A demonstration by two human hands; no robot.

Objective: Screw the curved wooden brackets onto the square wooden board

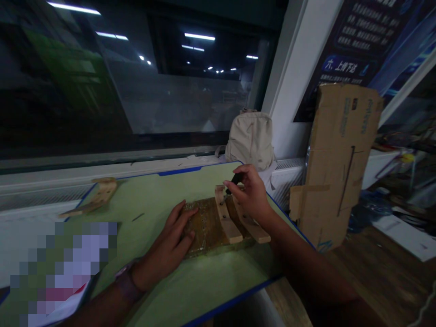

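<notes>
My left hand (pixel 177 238) lies flat with fingers spread on the left part of a brown wooden board (pixel 207 222), which has a shiny, clear-looking surface. Across the board's right part lie two curved wooden pieces, a left one (pixel 229 225) and a right one (pixel 255 228), both with dark holes. Above their far ends my right hand (pixel 251 188) is closed in a pinch on a small black-handled tool (pixel 235 180). Its lower end points down near a hole of the left piece; whether it touches cannot be made out.
Another curved wooden piece (pixel 102 193) rests at the far left of the green table (pixel 153 190), with a small dark stick (pixel 138 217) nearer. A blurred-out patch (pixel 68 263) covers something at the left. Behind stand a beige backpack (pixel 250 141) and a cardboard sheet (pixel 340 172).
</notes>
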